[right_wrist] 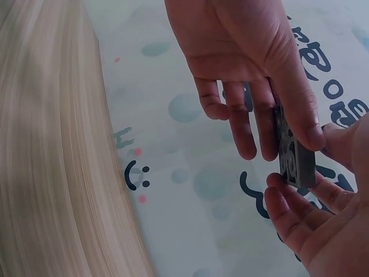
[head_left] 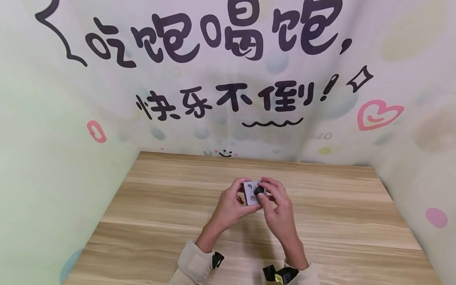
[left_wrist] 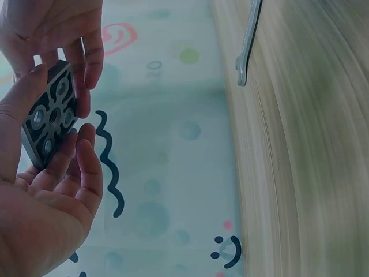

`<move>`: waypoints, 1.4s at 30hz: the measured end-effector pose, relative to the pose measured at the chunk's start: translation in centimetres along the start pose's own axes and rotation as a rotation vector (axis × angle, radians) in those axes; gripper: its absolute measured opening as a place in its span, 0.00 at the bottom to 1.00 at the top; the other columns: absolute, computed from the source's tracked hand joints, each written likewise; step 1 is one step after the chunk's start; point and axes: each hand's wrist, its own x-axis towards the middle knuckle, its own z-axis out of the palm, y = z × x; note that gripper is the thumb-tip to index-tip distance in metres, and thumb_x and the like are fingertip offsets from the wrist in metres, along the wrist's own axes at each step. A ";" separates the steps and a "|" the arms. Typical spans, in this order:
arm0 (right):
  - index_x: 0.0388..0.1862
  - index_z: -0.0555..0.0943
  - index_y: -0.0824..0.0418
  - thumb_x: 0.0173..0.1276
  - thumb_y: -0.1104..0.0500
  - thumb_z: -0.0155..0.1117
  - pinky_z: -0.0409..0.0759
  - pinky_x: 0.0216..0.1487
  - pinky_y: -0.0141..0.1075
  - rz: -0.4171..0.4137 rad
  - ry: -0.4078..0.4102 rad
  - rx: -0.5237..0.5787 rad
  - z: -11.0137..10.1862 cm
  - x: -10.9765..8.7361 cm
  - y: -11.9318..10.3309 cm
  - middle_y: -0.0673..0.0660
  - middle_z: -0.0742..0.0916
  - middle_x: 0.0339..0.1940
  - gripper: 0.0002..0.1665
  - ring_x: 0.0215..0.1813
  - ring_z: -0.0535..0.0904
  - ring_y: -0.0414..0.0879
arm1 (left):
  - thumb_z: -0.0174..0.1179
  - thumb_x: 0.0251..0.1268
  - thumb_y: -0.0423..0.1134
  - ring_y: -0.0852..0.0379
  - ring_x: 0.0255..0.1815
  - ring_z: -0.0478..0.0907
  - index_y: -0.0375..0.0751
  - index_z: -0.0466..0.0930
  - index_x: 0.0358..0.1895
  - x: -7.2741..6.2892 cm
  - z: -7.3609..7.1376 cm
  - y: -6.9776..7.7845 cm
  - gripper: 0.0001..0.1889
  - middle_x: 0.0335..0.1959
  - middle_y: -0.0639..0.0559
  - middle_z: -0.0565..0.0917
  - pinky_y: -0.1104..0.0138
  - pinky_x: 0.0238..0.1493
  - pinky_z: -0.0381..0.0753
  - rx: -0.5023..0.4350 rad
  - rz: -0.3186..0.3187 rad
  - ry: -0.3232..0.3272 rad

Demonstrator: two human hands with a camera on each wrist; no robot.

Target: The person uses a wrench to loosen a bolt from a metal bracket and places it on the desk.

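Observation:
A square metal plate (head_left: 248, 193) with round holes is held up above the table by both hands. My left hand (head_left: 229, 204) grips it by the left side, thumb and fingers around its edges. With thumb and forefinger, my right hand (head_left: 281, 208) pinches a small black knob-like piece (head_left: 259, 190) at the plate's face. The left wrist view shows the other face of the plate (left_wrist: 52, 115), dark with silvery rings around its holes. In the right wrist view the plate (right_wrist: 300, 164) is seen nearly edge-on; the black piece is hidden in both wrist views.
A wooden table (head_left: 160, 190) lies under the hands, with printed cloth walls (head_left: 228, 134) behind and at both sides. In the left wrist view a slim grey bar-like item (left_wrist: 249, 46) shows near the table edge; its kind is unclear.

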 end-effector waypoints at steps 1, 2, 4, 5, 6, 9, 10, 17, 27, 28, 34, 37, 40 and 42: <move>0.52 0.83 0.62 0.68 0.72 0.63 0.83 0.43 0.36 -0.008 0.001 -0.004 0.0 0.0 0.0 0.61 0.81 0.59 0.15 0.56 0.79 0.49 | 0.78 0.49 0.40 0.59 0.40 0.77 0.43 0.71 0.61 0.0 0.0 0.0 0.35 0.44 0.51 0.84 0.72 0.33 0.76 0.001 0.002 0.000; 0.52 0.83 0.62 0.67 0.72 0.63 0.83 0.42 0.36 -0.015 0.002 -0.006 0.0 0.0 0.1 0.62 0.81 0.60 0.16 0.56 0.79 0.49 | 0.78 0.49 0.40 0.59 0.40 0.77 0.43 0.71 0.61 0.0 0.0 0.0 0.35 0.44 0.51 0.84 0.71 0.33 0.76 0.002 0.004 0.000; 0.52 0.83 0.63 0.67 0.73 0.62 0.83 0.42 0.36 -0.028 0.004 -0.012 0.0 0.1 0.1 0.62 0.81 0.60 0.16 0.56 0.79 0.50 | 0.78 0.49 0.40 0.58 0.41 0.77 0.42 0.71 0.62 0.0 0.0 0.1 0.35 0.45 0.51 0.84 0.71 0.34 0.76 0.000 0.003 -0.002; 0.53 0.83 0.63 0.67 0.73 0.62 0.83 0.41 0.37 -0.032 0.004 -0.016 0.0 0.1 0.2 0.62 0.81 0.60 0.17 0.56 0.79 0.51 | 0.78 0.49 0.40 0.58 0.41 0.77 0.42 0.71 0.62 0.1 0.0 0.1 0.35 0.45 0.51 0.84 0.71 0.34 0.76 0.000 0.002 -0.003; 0.53 0.83 0.63 0.67 0.73 0.62 0.83 0.41 0.37 -0.033 0.003 -0.017 0.0 0.1 0.1 0.62 0.81 0.60 0.17 0.56 0.79 0.51 | 0.78 0.49 0.39 0.58 0.41 0.77 0.43 0.71 0.62 0.1 0.0 0.1 0.35 0.45 0.51 0.84 0.71 0.34 0.76 -0.001 -0.001 -0.004; 0.55 0.82 0.63 0.68 0.72 0.62 0.83 0.42 0.37 -0.008 -0.005 -0.010 -0.1 0.0 0.1 0.62 0.80 0.61 0.18 0.56 0.80 0.51 | 0.78 0.49 0.40 0.58 0.41 0.77 0.43 0.71 0.62 0.1 0.0 0.1 0.35 0.45 0.51 0.84 0.71 0.34 0.77 0.000 -0.006 -0.003; 0.56 0.81 0.62 0.68 0.71 0.63 0.83 0.43 0.36 0.012 -0.010 -0.004 -0.1 0.0 0.0 0.62 0.80 0.61 0.18 0.56 0.80 0.51 | 0.78 0.49 0.39 0.58 0.41 0.77 0.43 0.71 0.62 0.1 0.0 0.1 0.35 0.45 0.50 0.84 0.71 0.34 0.77 -0.001 -0.007 -0.003; 0.52 0.77 0.64 0.66 0.67 0.67 0.80 0.47 0.28 0.150 0.004 0.060 0.0 0.0 -0.3 0.56 0.80 0.60 0.16 0.52 0.82 0.50 | 0.77 0.50 0.37 0.58 0.42 0.76 0.43 0.71 0.63 0.0 0.0 0.3 0.35 0.48 0.48 0.83 0.72 0.35 0.78 -0.017 -0.019 -0.008; 0.39 0.79 0.65 0.62 0.69 0.71 0.80 0.44 0.26 0.144 0.061 0.039 0.1 0.0 -0.4 0.58 0.82 0.57 0.09 0.49 0.81 0.44 | 0.77 0.51 0.39 0.57 0.42 0.76 0.44 0.71 0.63 -0.2 0.0 0.5 0.35 0.48 0.49 0.83 0.72 0.35 0.77 -0.022 -0.028 -0.020; 0.39 0.79 0.65 0.62 0.69 0.71 0.80 0.44 0.25 0.140 0.066 0.033 0.1 0.1 -0.5 0.59 0.82 0.56 0.09 0.49 0.81 0.44 | 0.77 0.51 0.39 0.57 0.42 0.76 0.44 0.71 0.63 -0.2 0.0 0.5 0.34 0.48 0.49 0.83 0.71 0.35 0.77 -0.024 -0.029 -0.020; 0.40 0.80 0.71 0.61 0.75 0.68 0.80 0.41 0.26 0.116 0.072 0.021 -0.2 0.5 -3.0 0.68 0.81 0.54 0.09 0.47 0.81 0.49 | 0.77 0.51 0.39 0.57 0.41 0.76 0.44 0.71 0.62 -0.1 0.0 0.4 0.34 0.48 0.49 0.83 0.72 0.35 0.77 -0.020 -0.023 -0.019; 0.41 0.79 0.73 0.61 0.75 0.67 0.80 0.41 0.27 0.114 0.060 0.013 -0.5 0.8 -4.1 0.72 0.81 0.55 0.09 0.46 0.82 0.51 | 0.77 0.51 0.40 0.58 0.40 0.76 0.44 0.71 0.62 -0.1 0.0 0.5 0.34 0.46 0.50 0.84 0.72 0.34 0.76 -0.013 -0.020 -0.015; 0.42 0.80 0.74 0.62 0.76 0.66 0.81 0.40 0.29 0.113 0.049 0.010 -0.6 0.8 -4.3 0.71 0.80 0.55 0.10 0.46 0.83 0.53 | 0.77 0.50 0.40 0.58 0.40 0.76 0.43 0.71 0.62 0.0 0.0 0.5 0.35 0.45 0.51 0.84 0.72 0.33 0.76 -0.009 -0.021 -0.010; 0.42 0.80 0.74 0.62 0.76 0.66 0.81 0.40 0.30 0.104 0.045 0.013 -0.6 0.8 -4.2 0.70 0.80 0.54 0.10 0.46 0.83 0.54 | 0.77 0.50 0.40 0.59 0.40 0.76 0.43 0.71 0.62 0.0 0.0 0.5 0.35 0.44 0.51 0.84 0.72 0.33 0.75 -0.007 -0.019 -0.007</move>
